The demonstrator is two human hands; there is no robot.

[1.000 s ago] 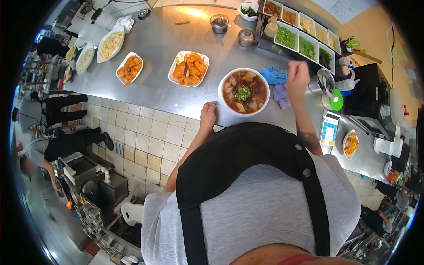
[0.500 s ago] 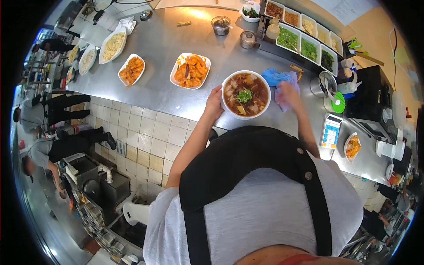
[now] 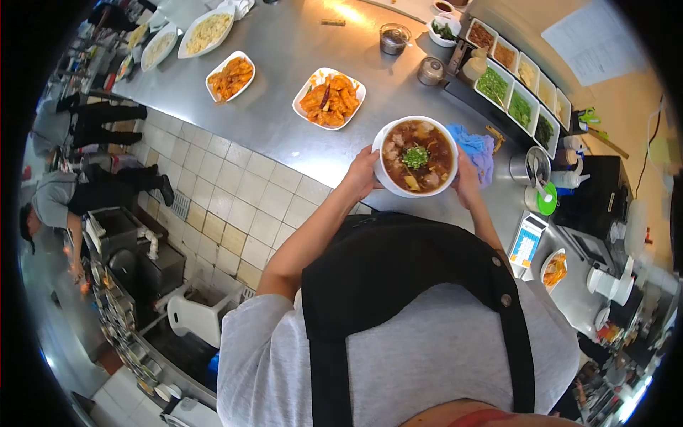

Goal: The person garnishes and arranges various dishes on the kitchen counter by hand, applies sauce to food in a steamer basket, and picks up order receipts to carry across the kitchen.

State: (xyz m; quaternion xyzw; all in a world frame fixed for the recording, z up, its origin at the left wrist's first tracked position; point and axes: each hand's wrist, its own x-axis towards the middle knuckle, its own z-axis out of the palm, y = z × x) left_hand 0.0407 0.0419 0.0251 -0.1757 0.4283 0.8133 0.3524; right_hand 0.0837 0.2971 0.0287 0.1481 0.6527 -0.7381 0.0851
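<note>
A white bowl of brown soup (image 3: 417, 157) with meat pieces and chopped green onion on top is held between both hands near the counter's front edge. My left hand (image 3: 363, 173) grips its left rim, fingers partly hidden under the bowl. Against the right side presses my right hand (image 3: 466, 178), its fingers curled round the wall. Just behind that hand lies a crumpled blue and purple cloth (image 3: 474, 151). To the left of the bowl stands a square white dish of orange-sauced food (image 3: 329, 98) with a dark red chili.
Another orange dish (image 3: 230, 77) and a plate of pale food (image 3: 207, 33) stand farther left. Garnish trays (image 3: 521, 110) line the back right. A kitchen scale (image 3: 527, 243) sits at right. One person (image 3: 57, 199) bends over at far left.
My right hand has moved from the cloth to the bowl's right side, so both hands now hold it. The view has turned, shifting the counter items.
</note>
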